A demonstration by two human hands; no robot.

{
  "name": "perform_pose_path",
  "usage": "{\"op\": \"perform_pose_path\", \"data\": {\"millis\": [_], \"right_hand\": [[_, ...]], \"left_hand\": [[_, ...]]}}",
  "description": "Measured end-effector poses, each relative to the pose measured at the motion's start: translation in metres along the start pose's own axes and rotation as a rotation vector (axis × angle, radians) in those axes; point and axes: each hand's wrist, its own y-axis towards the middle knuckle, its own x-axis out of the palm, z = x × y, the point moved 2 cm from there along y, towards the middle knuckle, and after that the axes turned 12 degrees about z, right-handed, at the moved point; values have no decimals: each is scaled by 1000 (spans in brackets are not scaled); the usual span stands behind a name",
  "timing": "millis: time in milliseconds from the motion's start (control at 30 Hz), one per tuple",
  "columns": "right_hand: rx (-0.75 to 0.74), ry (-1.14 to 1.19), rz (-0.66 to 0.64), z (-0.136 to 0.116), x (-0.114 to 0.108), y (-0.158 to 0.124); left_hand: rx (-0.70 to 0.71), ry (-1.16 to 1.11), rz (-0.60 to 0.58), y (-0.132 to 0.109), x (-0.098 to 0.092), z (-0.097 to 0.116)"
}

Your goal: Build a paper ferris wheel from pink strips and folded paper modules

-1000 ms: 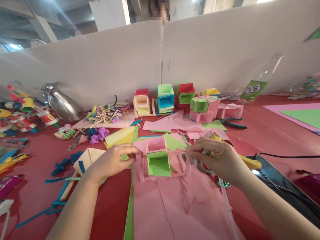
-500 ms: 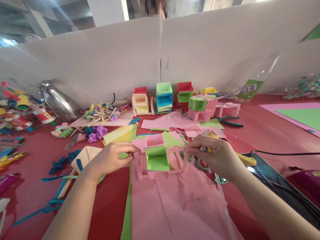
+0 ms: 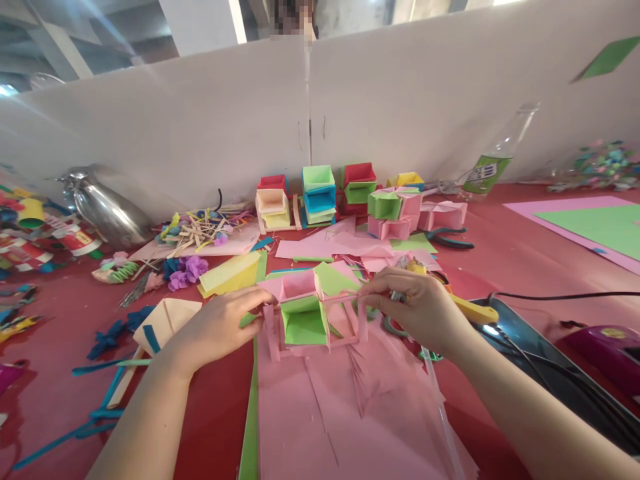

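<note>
A small pink paper frame [image 3: 345, 341] stands on a stack of pink paper sheets [image 3: 295, 413] in front of me. Inside its left half is a green folded paper box [image 3: 305, 323], open toward me, with a pink box [image 3: 299, 287] just above and behind it. My left hand [image 3: 227, 327] is closed, its thumb and fingers at the frame's upper left corner. At the upper right corner, the fingertips of my right hand [image 3: 417, 303] pinch the frame's pink edge. Scissors [image 3: 393, 325] lie partly hidden beneath my right hand.
Stacked coloured paper boxes [image 3: 319, 197] stand by the white partition [image 3: 200, 127]. A steel jug [image 3: 103, 207] and paper scraps lie to the left. At right are a glass bottle [image 3: 493, 167], pliers [image 3: 447, 239], a yellow-handled tool [image 3: 475, 310] and a dark tray [image 3: 530, 363] with cables.
My view has shifted slightly, so everything sits further left. The green box appears to sit further inside the frame, behind its middle upright. Both hands keep their places at the frame's corners.
</note>
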Motion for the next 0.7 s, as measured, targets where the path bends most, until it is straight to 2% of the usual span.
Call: {"op": "perform_pose_path", "data": {"millis": [300, 533, 700], "right_hand": [[12, 7, 9, -1, -2, 0], [40, 2, 19, 0, -4, 2], [56, 14, 25, 0, -5, 3]], "left_hand": [[32, -15, -11, 3, 2, 8], [-3, -89, -25, 4, 3, -1], [39, -47, 42, 3, 3, -5]]}}
